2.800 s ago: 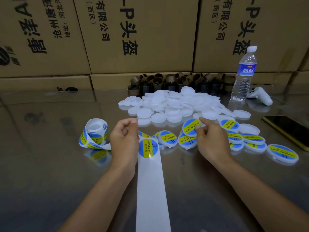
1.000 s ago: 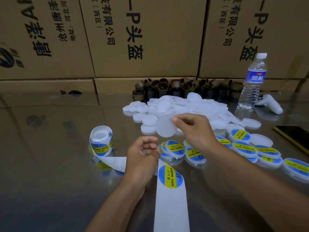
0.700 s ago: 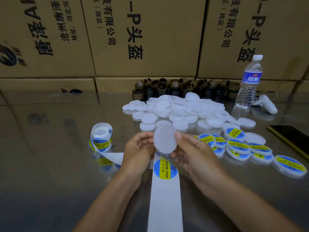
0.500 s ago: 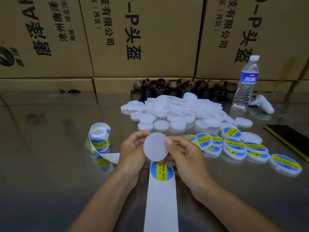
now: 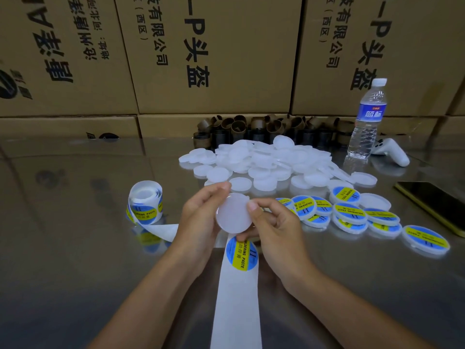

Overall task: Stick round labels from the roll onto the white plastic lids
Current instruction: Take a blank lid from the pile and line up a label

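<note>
Head: lid [image 5: 234,214] covers strip [image 5: 236,298]; bottle [image 5: 366,122] beside pile [image 5: 266,159].

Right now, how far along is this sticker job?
Early on, it seems. Done: a cluster of labelled lids lies at the right. In hand: the left hand and right hand hold one blank lid above the next label on the backing strip. Left: a much bigger pile of blank lids sits behind, and the roll has labels on it.
</note>
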`<state>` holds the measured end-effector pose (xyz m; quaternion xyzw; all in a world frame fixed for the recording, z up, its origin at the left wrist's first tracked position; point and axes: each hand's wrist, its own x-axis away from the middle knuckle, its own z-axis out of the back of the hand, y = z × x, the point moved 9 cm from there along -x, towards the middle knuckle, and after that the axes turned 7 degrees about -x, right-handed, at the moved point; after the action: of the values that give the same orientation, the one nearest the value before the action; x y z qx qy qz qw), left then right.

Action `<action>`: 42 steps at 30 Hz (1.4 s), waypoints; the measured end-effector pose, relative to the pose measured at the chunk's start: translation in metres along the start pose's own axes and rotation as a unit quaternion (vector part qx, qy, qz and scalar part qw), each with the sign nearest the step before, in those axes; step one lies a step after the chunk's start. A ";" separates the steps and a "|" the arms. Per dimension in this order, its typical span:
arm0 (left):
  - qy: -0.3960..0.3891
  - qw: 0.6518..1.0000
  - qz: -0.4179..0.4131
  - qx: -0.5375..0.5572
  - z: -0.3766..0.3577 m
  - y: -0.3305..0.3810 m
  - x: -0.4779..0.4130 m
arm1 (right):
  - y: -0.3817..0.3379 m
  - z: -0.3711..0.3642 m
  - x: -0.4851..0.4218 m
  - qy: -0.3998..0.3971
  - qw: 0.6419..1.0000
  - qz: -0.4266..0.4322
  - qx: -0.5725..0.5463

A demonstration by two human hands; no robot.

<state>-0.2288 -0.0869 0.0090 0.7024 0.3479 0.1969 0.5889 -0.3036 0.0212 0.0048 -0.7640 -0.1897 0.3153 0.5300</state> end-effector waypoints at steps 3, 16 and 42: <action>-0.036 0.998 -0.025 -0.044 -0.008 0.000 0.003 | 0.000 0.000 0.000 0.004 1.000 0.003 0.004; -0.023 0.999 -0.002 -0.025 -0.004 -0.008 0.003 | -0.008 0.008 -0.006 -0.037 0.990 0.009 0.136; -0.015 0.999 -0.013 0.048 0.000 0.001 -0.001 | -0.020 0.034 -0.016 0.057 0.972 0.089 0.209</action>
<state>-0.2292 -0.0878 0.0098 0.7284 0.3573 0.1619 0.5617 -0.3379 0.0420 0.0201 -0.6666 -0.0203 0.3496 0.6580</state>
